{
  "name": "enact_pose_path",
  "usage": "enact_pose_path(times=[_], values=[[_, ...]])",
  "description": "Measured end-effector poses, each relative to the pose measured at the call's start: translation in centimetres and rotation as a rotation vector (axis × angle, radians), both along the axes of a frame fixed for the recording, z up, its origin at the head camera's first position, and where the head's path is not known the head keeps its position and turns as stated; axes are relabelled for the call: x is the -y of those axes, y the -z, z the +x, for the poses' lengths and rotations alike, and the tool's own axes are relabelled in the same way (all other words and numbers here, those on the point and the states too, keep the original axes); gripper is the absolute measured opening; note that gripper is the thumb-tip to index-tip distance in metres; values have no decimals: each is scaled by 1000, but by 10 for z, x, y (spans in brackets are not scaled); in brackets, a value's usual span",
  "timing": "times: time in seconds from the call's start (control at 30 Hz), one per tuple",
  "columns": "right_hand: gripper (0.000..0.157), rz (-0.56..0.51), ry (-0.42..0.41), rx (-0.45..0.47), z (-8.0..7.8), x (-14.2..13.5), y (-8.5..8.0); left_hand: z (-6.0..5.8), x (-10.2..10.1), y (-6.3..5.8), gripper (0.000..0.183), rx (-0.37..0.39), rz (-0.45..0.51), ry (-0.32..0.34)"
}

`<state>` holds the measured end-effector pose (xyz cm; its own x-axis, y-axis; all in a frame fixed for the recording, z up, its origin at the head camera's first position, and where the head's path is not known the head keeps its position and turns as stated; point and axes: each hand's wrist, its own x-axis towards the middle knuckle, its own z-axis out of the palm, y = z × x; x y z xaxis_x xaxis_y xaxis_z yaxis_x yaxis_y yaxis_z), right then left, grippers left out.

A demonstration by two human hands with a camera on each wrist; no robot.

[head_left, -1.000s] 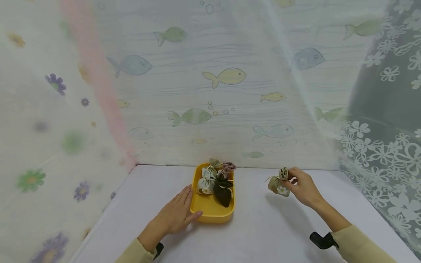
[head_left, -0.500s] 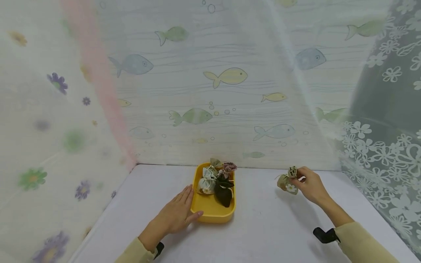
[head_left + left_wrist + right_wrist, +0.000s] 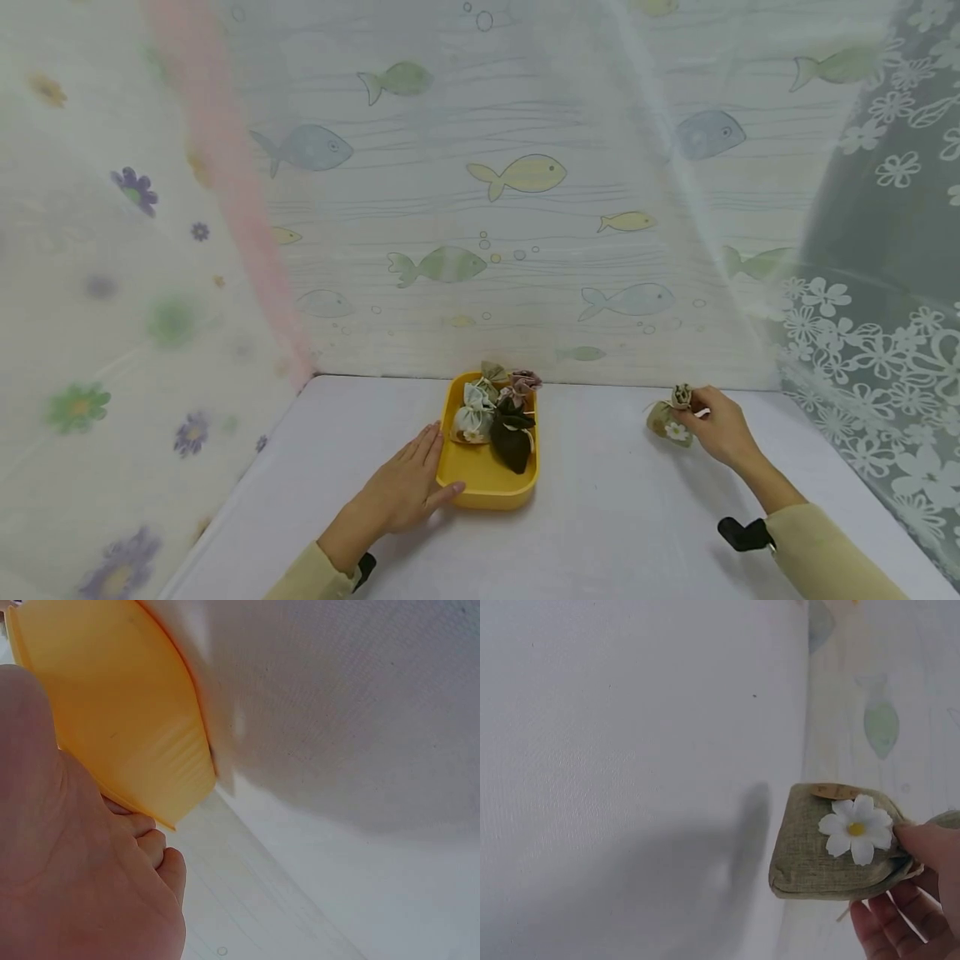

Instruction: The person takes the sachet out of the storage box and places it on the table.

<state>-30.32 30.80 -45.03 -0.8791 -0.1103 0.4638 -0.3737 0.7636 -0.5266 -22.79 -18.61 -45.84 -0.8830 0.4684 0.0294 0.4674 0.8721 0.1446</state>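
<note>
My right hand (image 3: 718,427) pinches the gathered neck of an olive-green drawstring sachet (image 3: 667,423) over the right part of the table. In the right wrist view a white flower with a yellow centre decorates the sachet (image 3: 810,855), and thumb and fingers meet at its tied end. My left hand (image 3: 401,483) rests with straight fingers along the left side of a yellow tray (image 3: 487,498). Inside the tray lie a white sachet (image 3: 472,423), a black one (image 3: 512,446), a mauve one (image 3: 523,383) and a green one (image 3: 492,372), bunched toward its far end.
The table (image 3: 592,508) has a white cover. Behind it hangs a pale curtain (image 3: 510,225) printed with fish, and lace fabric (image 3: 870,350) borders the right side. A flower-patterned curtain (image 3: 135,333) hangs at the left.
My right hand has moved to the right with the olive-green sachet, farther from the tray. My left hand keeps its place beside the tray.
</note>
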Motion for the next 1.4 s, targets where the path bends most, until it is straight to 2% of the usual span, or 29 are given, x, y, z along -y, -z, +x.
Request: enact_pose_path(times=[0.3,0.53,0.87,1.03,1.13,1.4], values=[[18,-6,14,41,-5,-11,9,1,-1,-5,94,31,-14,-11],[23,-5,28,128,-6,-16,15,-1,1,2,96,-9,-34,3],[25,5,32,172,-4,-20,13,1,0,-5,94,27,-42,-17],[40,31,40,183,1,-21,12,3,0,-5,92,39,-30,-17],[46,42,41,172,7,-21,11,3,1,-3,94,30,-30,-15],[38,72,16,58,21,-20,4,-2,3,4,95,-2,-26,1]])
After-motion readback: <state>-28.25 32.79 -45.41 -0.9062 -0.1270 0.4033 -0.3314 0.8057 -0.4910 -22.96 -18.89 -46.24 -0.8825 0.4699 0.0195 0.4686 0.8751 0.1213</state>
